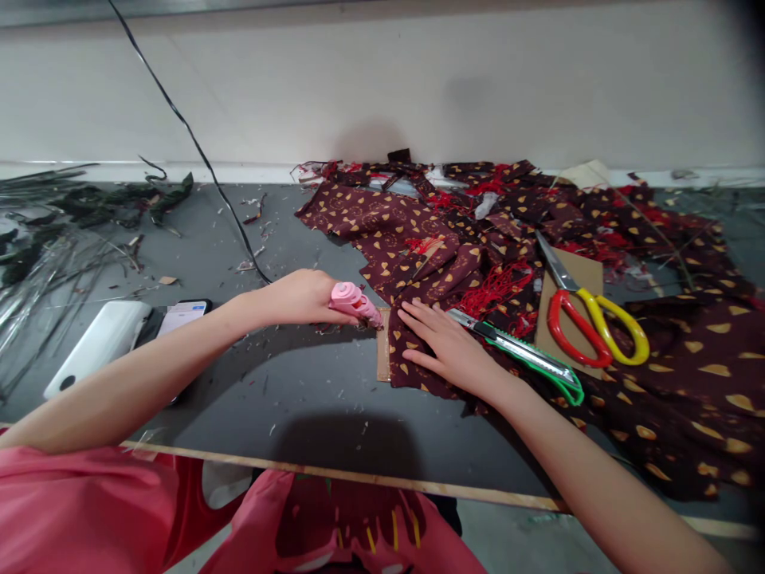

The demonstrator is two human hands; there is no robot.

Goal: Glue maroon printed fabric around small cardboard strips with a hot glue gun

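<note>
My left hand [304, 296] is wrapped round a pink glue gun [352, 300] whose nozzle points at the edge of a small cardboard piece [383, 368]. A dark maroon cloth with yellow drop-shaped prints [406, 231] covers the right part of that cardboard. Flat on the cloth rests my right hand [445, 343], fingers spread and stretched toward the cardboard. Close to its upper side lies a green box cutter [519, 351]. Scissors with red and yellow handles [589, 307] lie farther right on a brown cardboard sheet [574, 271].
From my left hand a black cord [197, 143] runs up past the wall. A white device [99, 347] and a phone [185, 312] lie at left. Dark green scraps and clear strips [41, 263] sit beyond them. Red threads [499, 291] and cloth scraps pile along the back.
</note>
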